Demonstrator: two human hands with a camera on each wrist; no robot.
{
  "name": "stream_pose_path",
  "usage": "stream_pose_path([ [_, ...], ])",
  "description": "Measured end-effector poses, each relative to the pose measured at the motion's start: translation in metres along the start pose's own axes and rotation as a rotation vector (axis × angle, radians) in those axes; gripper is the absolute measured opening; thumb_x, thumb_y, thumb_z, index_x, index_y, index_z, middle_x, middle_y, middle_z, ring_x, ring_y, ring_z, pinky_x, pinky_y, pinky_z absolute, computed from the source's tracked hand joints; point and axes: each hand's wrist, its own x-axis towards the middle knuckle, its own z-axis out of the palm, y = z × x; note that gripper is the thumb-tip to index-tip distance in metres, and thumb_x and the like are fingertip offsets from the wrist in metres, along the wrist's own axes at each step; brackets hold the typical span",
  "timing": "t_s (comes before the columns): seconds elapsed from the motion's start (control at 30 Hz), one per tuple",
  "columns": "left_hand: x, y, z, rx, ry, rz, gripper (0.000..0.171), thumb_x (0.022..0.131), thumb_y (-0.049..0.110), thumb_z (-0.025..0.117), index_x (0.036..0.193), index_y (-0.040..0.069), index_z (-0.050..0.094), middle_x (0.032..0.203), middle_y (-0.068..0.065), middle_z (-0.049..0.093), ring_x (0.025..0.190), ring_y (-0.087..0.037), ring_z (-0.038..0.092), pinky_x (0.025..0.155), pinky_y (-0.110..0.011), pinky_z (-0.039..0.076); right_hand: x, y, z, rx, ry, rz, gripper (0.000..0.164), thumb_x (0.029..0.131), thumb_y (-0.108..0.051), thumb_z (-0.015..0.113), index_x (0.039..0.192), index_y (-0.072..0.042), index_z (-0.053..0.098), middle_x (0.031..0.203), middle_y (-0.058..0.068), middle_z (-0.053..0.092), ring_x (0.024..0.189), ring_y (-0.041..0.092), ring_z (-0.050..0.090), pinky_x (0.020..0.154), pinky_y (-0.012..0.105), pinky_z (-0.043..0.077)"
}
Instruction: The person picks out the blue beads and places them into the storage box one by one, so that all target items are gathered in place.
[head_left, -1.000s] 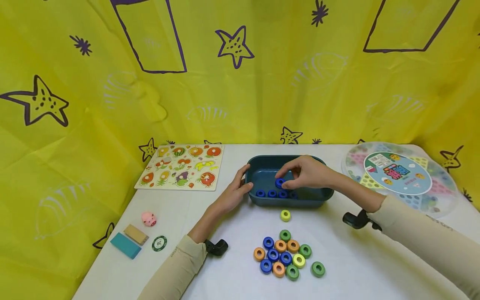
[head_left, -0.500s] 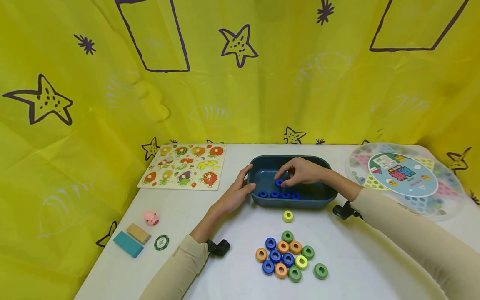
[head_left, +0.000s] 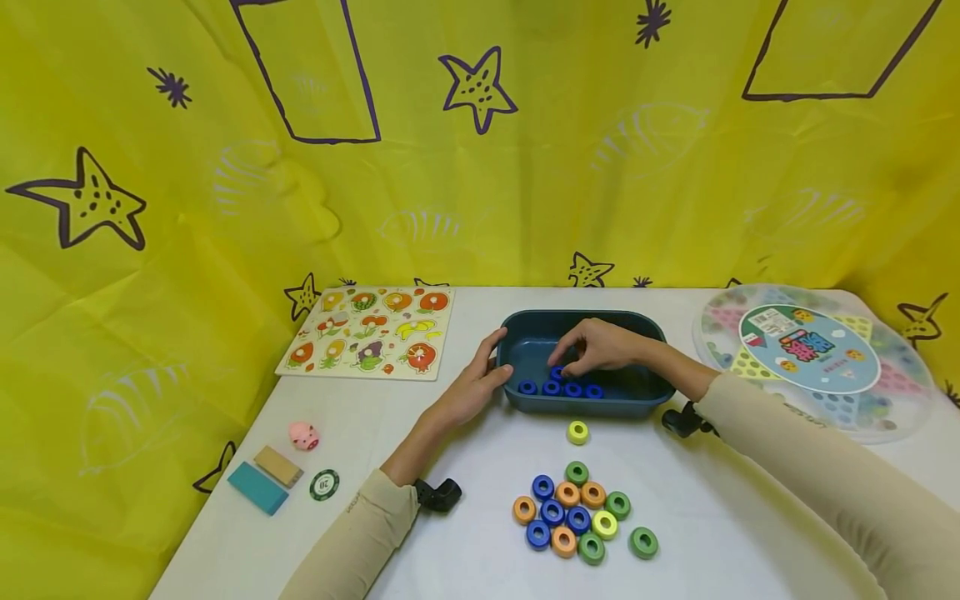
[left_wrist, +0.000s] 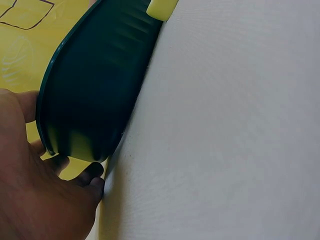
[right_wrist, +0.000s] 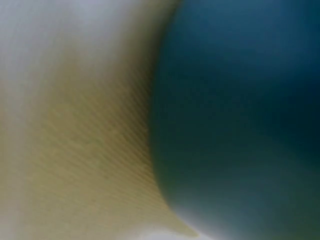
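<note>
A dark teal oblong plastic tub (head_left: pixel 622 407) stands on the table. My left hand (head_left: pixel 472 387) holds its left end, thumb and fingers spread around the wall; the left wrist view shows this hand (left_wrist: pixel 45 185) against the tub's end (left_wrist: pixel 85 95). My right hand (head_left: pixel 603 343) reaches inside and pinches a blue ring (head_left: pixel 557 372) between thumb and forefinger, just behind a row of blue rings (head_left: pixel 573 390) along the near wall. The right wrist view has only a blurred sleeve (right_wrist: pixel 90 155) and the tub's wall (right_wrist: pixel 215 130); the right hand is out of sight there.
A yellow ring (head_left: pixel 577 432) lies before the tub, with mixed rings (head_left: pixel 578 520) clustered nearer. Leftward are a fruit puzzle board (head_left: pixel 367 333), pink pig (head_left: pixel 303 436), two blocks (head_left: pixel 257 488) and a chip (head_left: pixel 324 484). A round clear game box (head_left: pixel 810 348) lies right.
My right hand has lowered the blue ring and brought it closer to the near row. My left hand stays on the tub's end. The head view has shifted slightly.
</note>
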Motion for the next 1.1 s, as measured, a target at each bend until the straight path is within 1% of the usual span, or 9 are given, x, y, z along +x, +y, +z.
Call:
stream_pose_path([
  [0.2,0.0,0.0,0.0,0.0,0.002,0.007,0.058,0.099,0.019,0.041,0.149,0.013,0.012,0.153,-0.012,0.012,0.135,-0.032,0.021,0.107,-0.047,0.02,-0.006,-0.006,-0.005,-0.006,0.049,-0.021,0.024,0.081,-0.031,0.072,0.104,-0.022,0.072,0.091,-0.006,0.065,0.051,0.01,0.049,0.047,0.024,0.041],
  [0.33,0.001,-0.001,-0.001,0.001,-0.011,0.0,0.059,0.099,0.019,0.042,0.149,0.014,0.01,0.153,-0.013,0.014,0.135,-0.031,0.022,0.107,-0.045,0.021,-0.016,-0.027,-0.009,0.007,0.119,-0.053,0.027,0.082,-0.033,0.071,0.105,-0.019,0.071,0.079,-0.001,0.063,0.053,0.011,0.048,0.047,0.025,0.04],
  [0.4,0.004,-0.009,-0.001,-0.001,-0.009,-0.007,0.06,0.099,0.021,0.043,0.149,0.018,0.01,0.153,-0.012,0.014,0.136,-0.03,0.021,0.107,-0.044,0.021,-0.023,-0.042,-0.008,0.011,0.147,-0.088,0.027,0.081,-0.033,0.072,0.105,-0.02,0.071,0.076,0.0,0.062,0.054,0.011,0.049,0.047,0.025,0.04],
  [0.57,0.012,-0.03,0.0,0.003,0.027,-0.016,0.059,0.099,0.029,0.044,0.149,0.029,0.012,0.153,-0.003,0.014,0.136,-0.027,0.02,0.107,-0.045,0.02,-0.04,-0.078,0.011,0.005,0.141,-0.227,0.024,0.081,-0.03,0.073,0.104,-0.025,0.07,0.089,-0.009,0.064,0.056,0.007,0.05,0.048,0.025,0.043],
  [0.73,0.013,-0.034,0.003,-0.001,0.053,-0.017,0.058,0.098,0.032,0.044,0.147,0.034,0.014,0.153,0.001,0.016,0.135,-0.026,0.023,0.105,-0.047,0.023,-0.052,-0.098,0.041,0.047,0.075,-0.307,0.025,0.081,-0.027,0.073,0.105,-0.026,0.069,0.094,-0.011,0.064,0.056,0.003,0.05,0.048,0.022,0.044],
  [0.83,0.012,-0.035,0.004,-0.001,0.056,-0.012,0.058,0.098,0.032,0.045,0.147,0.034,0.015,0.153,0.002,0.016,0.135,-0.026,0.023,0.105,-0.048,0.023,-0.056,-0.102,0.058,0.083,0.034,-0.285,0.025,0.08,-0.028,0.073,0.105,-0.023,0.069,0.095,-0.008,0.066,0.055,0.001,0.049,0.048,0.021,0.044],
  [0.93,0.012,-0.035,0.004,0.007,0.053,-0.011,0.058,0.097,0.032,0.045,0.147,0.035,0.015,0.153,0.003,0.016,0.135,-0.025,0.023,0.106,-0.046,0.023,-0.056,-0.102,0.073,0.098,0.002,-0.226,0.026,0.08,-0.028,0.074,0.105,-0.022,0.07,0.092,-0.007,0.066,0.054,0.001,0.048,0.047,0.02,0.042],
  [1.03,0.012,-0.033,0.003,0.005,0.042,-0.004,0.059,0.098,0.031,0.045,0.148,0.032,0.014,0.153,0.002,0.015,0.136,-0.024,0.022,0.106,-0.045,0.022,-0.056,-0.101,0.085,0.106,-0.018,-0.162,0.025,0.079,-0.029,0.074,0.104,-0.025,0.07,0.086,-0.01,0.065,0.051,0.001,0.047,0.045,0.02,0.041],
  [1.1,0.01,-0.027,0.002,-0.004,0.029,0.004,0.06,0.098,0.027,0.045,0.149,0.027,0.013,0.153,-0.003,0.015,0.136,-0.026,0.022,0.106,-0.045,0.021,-0.055,-0.099,0.092,0.11,-0.03,-0.141,0.025,0.079,-0.029,0.075,0.103,-0.026,0.071,0.083,-0.012,0.064,0.05,0.001,0.048,0.045,0.02,0.041],
])
